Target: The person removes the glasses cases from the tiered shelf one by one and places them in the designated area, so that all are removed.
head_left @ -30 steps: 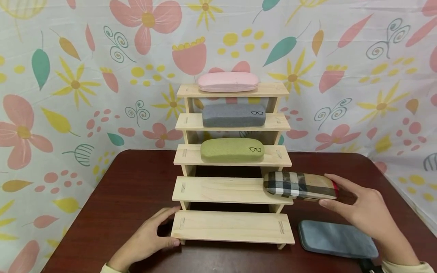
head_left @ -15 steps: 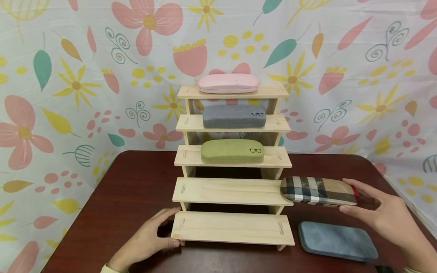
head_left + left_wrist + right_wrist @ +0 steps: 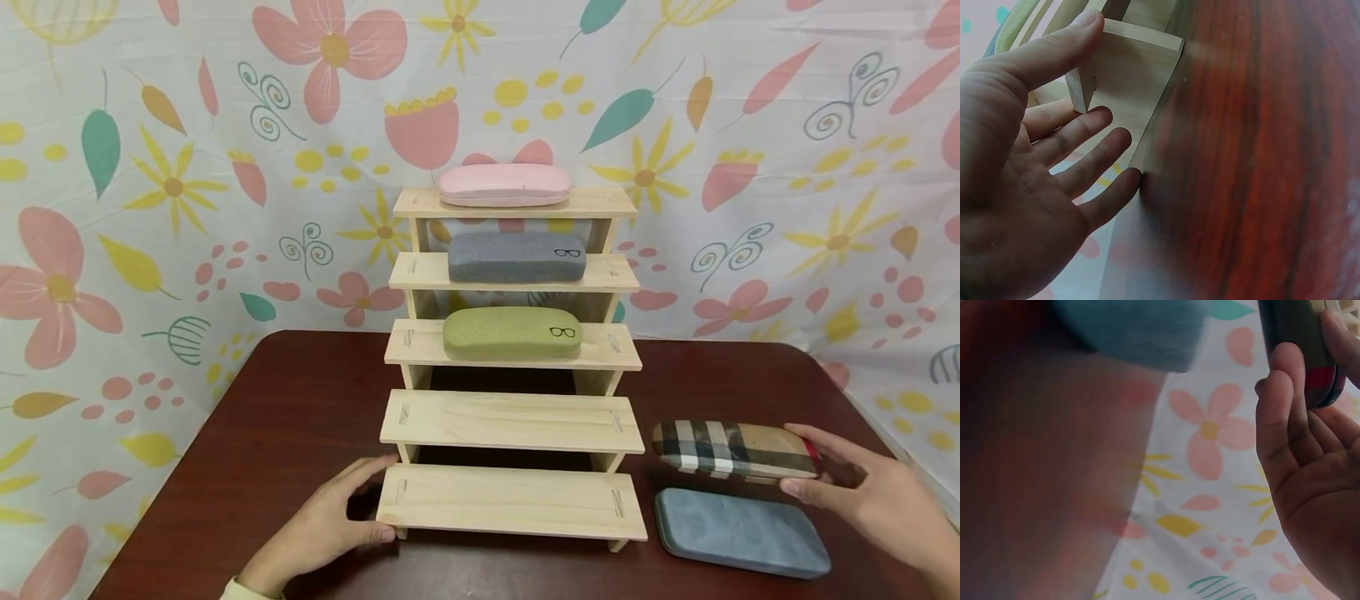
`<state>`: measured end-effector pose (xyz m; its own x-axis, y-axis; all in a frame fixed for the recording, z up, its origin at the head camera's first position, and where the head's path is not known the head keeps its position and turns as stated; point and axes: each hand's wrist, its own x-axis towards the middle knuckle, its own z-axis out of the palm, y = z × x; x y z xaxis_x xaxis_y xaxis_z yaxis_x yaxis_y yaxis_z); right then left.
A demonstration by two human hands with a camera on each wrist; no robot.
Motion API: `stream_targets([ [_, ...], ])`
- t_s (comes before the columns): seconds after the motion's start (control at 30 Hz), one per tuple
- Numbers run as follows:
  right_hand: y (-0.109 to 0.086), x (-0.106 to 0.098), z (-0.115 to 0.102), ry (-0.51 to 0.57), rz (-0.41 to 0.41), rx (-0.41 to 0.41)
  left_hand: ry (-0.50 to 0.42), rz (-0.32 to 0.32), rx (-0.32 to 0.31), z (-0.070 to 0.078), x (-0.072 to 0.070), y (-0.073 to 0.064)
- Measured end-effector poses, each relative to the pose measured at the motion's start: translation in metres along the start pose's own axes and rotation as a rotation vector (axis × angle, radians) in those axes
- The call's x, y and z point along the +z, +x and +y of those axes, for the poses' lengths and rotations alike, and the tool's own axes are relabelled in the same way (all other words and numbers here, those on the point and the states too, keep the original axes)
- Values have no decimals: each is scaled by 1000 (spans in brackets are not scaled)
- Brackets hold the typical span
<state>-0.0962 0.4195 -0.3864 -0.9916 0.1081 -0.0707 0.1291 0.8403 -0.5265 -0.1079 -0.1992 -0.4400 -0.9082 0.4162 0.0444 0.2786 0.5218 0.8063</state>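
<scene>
My right hand [image 3: 877,492] grips the red-trimmed right end of a plaid glasses case [image 3: 731,450], between thumb and fingers. The case is held level to the right of a stepped wooden rack [image 3: 510,421], behind a blue-grey glasses case [image 3: 742,533] lying on the table. At the rack's lower left my left hand [image 3: 322,521] is spread around the end of the bottom shelf, thumb at its front corner. The left wrist view shows its other fingers [image 3: 1100,153] loosely extended beside the wooden side panel. On the upper shelves sit green [image 3: 513,333], grey [image 3: 517,257] and pink [image 3: 506,185] glasses cases.
The rack stands on a dark red-brown table [image 3: 300,392] with rounded back corners. Behind the table hangs a white cloth [image 3: 525,100] printed with flowers and leaves. The two lowest shelves are bare wood.
My right hand has carried the plaid case from over the right end of the second-lowest shelf to the right and down, away from the rack. My left hand has stayed in place.
</scene>
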Motion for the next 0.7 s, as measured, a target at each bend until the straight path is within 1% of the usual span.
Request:
stream_targets([
  [0.07, 2, 3, 5, 29, -71, 25, -2, -3, -8, 0, 0, 0],
  [0.17, 5, 6, 12, 45, -129, 46, 2, -6, -20, 0, 0, 1],
  [0.37, 14, 14, 23, 2, -184, 37, 9, -6, -56, -2, 0, 1],
  [0.43, 17, 16, 25, -7, -197, 31, -5, -9, -53, -2, 0, 1],
  [0.5, 19, 18, 27, 1, -206, 28, -15, -12, -50, -2, -1, 1],
  [0.53, 20, 18, 28, 9, -213, 25, -16, -14, -58, -1, -1, 1],
  [0.7, 20, 20, 34, 100, -258, -7, -2, -8, -50, -2, 0, 1],
])
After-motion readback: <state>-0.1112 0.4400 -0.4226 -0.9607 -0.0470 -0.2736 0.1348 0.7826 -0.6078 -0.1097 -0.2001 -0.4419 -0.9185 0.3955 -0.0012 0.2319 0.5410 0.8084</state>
